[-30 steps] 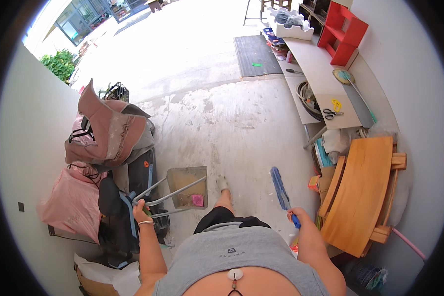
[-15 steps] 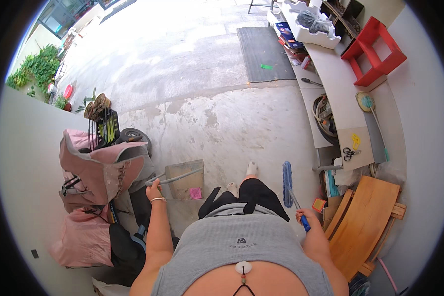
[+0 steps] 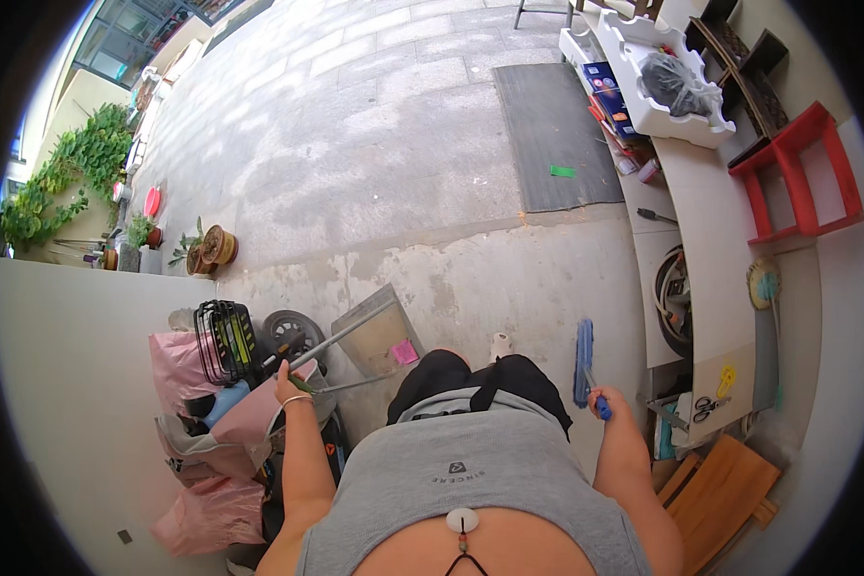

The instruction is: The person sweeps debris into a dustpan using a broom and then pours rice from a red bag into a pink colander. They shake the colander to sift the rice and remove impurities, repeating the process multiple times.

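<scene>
My left hand (image 3: 291, 382) is closed round the grey tube handle of a long-handled dustpan (image 3: 357, 338), beside a pink-covered scooter. The wide pan is low, ahead and to the left of my legs, with a small pink piece (image 3: 405, 352) in it. My right hand (image 3: 610, 404) grips the blue handle end of a brush (image 3: 584, 360) with a long blue head, held out to the right of my legs. The brush head and the dustpan are well apart. Whether the brush touches the floor, I cannot tell.
Left stands the scooter with a pink cover (image 3: 178, 370) and black basket (image 3: 226, 338); potted plants (image 3: 218, 246) lie beyond. A long table (image 3: 715, 259) runs along the right, with scissors (image 3: 708, 409), a white foam box (image 3: 677, 113) and a red frame (image 3: 802, 178). Wooden folding furniture (image 3: 725, 490) leans near right. A dark mat (image 3: 557, 134) lies ahead.
My view has swung, so the surroundings sit differently. The dustpan has turned at an angle, its handle now rising toward the upper right. Both hands keep their holds.
</scene>
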Demonstrator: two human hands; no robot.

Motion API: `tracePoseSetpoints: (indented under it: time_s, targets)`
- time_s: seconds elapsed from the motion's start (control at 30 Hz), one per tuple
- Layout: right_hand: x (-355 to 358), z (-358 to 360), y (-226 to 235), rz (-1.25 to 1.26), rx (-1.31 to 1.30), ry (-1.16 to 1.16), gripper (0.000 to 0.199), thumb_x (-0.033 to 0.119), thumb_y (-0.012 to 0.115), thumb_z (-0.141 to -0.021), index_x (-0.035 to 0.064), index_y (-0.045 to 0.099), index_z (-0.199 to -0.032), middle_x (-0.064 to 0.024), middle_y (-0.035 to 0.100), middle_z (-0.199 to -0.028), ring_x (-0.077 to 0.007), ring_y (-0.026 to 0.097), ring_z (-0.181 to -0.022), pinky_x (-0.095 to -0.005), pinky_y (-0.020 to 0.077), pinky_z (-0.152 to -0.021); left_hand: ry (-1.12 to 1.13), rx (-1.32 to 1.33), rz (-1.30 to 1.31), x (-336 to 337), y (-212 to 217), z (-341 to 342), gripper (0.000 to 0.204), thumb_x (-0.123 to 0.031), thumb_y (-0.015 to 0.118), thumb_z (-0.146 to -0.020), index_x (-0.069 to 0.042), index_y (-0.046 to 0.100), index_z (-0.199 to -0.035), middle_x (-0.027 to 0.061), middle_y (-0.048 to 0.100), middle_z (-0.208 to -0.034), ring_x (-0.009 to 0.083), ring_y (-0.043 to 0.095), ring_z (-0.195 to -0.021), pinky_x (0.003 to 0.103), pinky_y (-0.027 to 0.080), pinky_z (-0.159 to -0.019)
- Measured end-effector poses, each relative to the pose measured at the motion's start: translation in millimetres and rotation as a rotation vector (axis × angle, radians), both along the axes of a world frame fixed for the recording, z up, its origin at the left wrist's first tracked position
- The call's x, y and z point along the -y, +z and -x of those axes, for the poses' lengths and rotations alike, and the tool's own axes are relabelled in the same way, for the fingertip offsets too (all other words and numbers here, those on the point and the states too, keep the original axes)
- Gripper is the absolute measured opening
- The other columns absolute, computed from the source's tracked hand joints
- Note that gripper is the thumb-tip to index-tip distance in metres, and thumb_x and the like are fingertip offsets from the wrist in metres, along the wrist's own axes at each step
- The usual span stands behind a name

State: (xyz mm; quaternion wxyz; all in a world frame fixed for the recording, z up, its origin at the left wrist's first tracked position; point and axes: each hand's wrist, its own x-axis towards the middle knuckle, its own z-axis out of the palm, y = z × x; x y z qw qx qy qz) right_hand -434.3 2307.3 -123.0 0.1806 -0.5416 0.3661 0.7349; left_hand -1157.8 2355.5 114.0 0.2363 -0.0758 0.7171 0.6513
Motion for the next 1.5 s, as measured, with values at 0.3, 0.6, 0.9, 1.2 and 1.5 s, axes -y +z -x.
tracePoseSetpoints:
  time_s: [0.3, 0.6, 0.9, 1.2, 1.5]
  targets:
    - [-308.3, 58.8, 33.8, -0.433, 0.300, 0.189, 0.014, 0.007, 0.054, -0.084, 0.0082, 0.042, -0.077, -0.0033, 0.049, -0.060, -0.0085, 0.043, -0.043, -0.0252, 0.0395, -0.040, -0.009, 0.131, 0.082, -247.7, -78.8, 34.9, 0.021, -0.020, 0.071, -0.078, -0.009, 0.054, -0.072, 0.0031, 0.054, -0.056, 0.0150, 0.051, -0.046, 0.027, 0.039, -0.042]
    - [-522.9, 124.2, 76.7, -0.509, 0.305, 0.038, 0.015, 0.003, 0.056, -0.083, 0.0073, 0.042, -0.087, -0.0050, 0.050, -0.064, -0.0087, 0.043, -0.044, -0.0267, 0.0383, -0.040, -0.246, 0.299, 0.242, -529.6, -160.0, 65.6, 0.016, -0.016, 0.068, -0.078, -0.008, 0.055, -0.072, 0.0031, 0.052, -0.055, 0.0160, 0.049, -0.044, 0.027, 0.042, -0.043]
    - [-698.2, 144.3, 51.9, -0.490, 0.197, -0.188, 0.015, 0.006, 0.056, -0.085, 0.0079, 0.042, -0.089, -0.0046, 0.050, -0.067, -0.0076, 0.042, -0.046, -0.0236, 0.0371, -0.041, -0.523, 0.297, 0.650, -784.1, -158.0, 18.2, 0.022, -0.010, 0.072, -0.074, -0.009, 0.059, -0.091, 0.0049, 0.061, -0.094, 0.0194, 0.054, -0.094, 0.058, 0.036, -0.081]
    - [-884.2, 124.1, -27.2, -0.421, 0.102, -0.379, 0.013, 0.008, 0.054, -0.087, 0.0081, 0.047, -0.098, -0.0034, 0.050, -0.070, -0.0051, 0.041, -0.048, -0.0210, 0.0365, -0.043, -0.935, 0.053, 0.607, -990.7, -206.1, -25.0, 0.042, -0.014, 0.074, -0.075, -0.013, 0.050, -0.109, 0.0045, 0.061, -0.104, 0.0189, 0.053, -0.105, 0.058, 0.034, -0.088]
    - [-1026.1, 128.0, -122.3, -0.582, 0.026, -0.273, 0.013, 0.008, 0.053, -0.085, -0.0004, 0.051, -0.095, -0.0058, 0.052, -0.073, -0.0083, 0.042, -0.050, -0.0226, 0.0381, -0.045, -1.214, -0.018, 0.656, -1123.9, -287.1, -65.2, 0.034, -0.018, 0.070, -0.081, -0.012, 0.052, -0.109, 0.0007, 0.062, -0.099, 0.0150, 0.056, -0.097, 0.050, 0.043, -0.084]
